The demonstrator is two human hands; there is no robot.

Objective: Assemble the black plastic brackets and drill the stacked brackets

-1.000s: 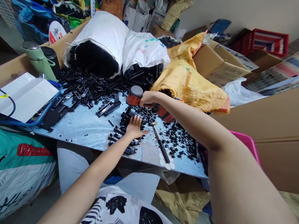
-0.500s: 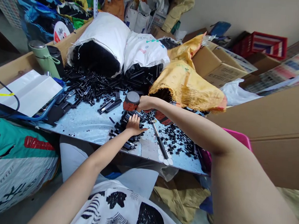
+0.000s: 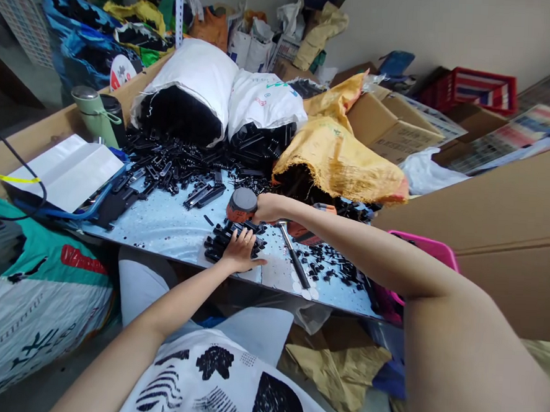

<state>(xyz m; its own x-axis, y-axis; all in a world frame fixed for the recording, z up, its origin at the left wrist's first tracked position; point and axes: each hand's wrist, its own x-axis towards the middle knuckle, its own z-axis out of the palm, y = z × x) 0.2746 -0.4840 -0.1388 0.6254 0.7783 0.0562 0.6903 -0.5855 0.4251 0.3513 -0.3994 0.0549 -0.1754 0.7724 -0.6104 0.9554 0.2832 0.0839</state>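
Note:
My right hand (image 3: 270, 208) is wrapped round the handle of an orange and grey cordless drill (image 3: 242, 205). The drill's round grey rear end faces up, and its orange battery end (image 3: 304, 232) shows beyond my forearm. Its tip is hidden below the body. Just in front of it, my left hand (image 3: 240, 252) lies flat with fingers stretched over a row of black plastic parts (image 3: 214, 244) near the table's front edge. A hammer (image 3: 295, 257) with a black handle rests to the right of that hand.
Loose black parts (image 3: 165, 168) spill from two white sacks (image 3: 190, 70) at the back. A yellow sack (image 3: 338, 163) lies behind the drill. Small black pieces (image 3: 327, 262) are scattered right of the hammer, beside a pink basket (image 3: 433, 247). A green flask (image 3: 94, 117) stands at left.
My left hand has slid toward the table's front edge along the black parts. The drill in my right hand has also come a little nearer to me. The view has tilted slightly.

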